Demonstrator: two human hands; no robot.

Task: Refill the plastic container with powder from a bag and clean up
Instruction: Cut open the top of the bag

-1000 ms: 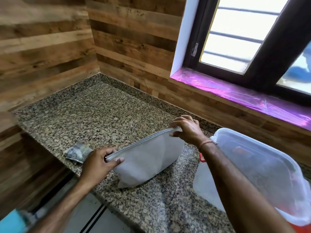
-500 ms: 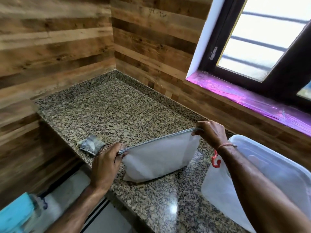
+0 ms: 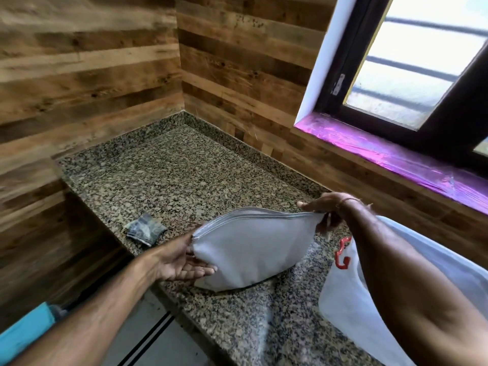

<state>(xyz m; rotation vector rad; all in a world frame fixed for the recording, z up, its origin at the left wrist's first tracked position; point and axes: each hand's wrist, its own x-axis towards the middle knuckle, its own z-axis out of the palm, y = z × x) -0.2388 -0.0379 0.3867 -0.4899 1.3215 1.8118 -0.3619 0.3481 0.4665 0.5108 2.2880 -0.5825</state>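
On the speckled granite tabletop [image 3: 184,178], set in a corner of wood-plank walls, a translucent plastic container [image 3: 343,299] with a red latch [image 3: 342,256] stands at the right edge, partly hidden by the right forearm. Near the front edge, just left of the container, a white zip-top bag of powder [image 3: 253,252] rests on its base, its top seam arched. Right hand [image 3: 327,210] pinches the bag's right top corner. Left hand [image 3: 182,262] lies palm-up, fingers extended, against the bag's lower left side, thumb at the seam end. Small crumpled grey wrapper [image 3: 145,229] lies at the tabletop's left edge, apart from the bag.
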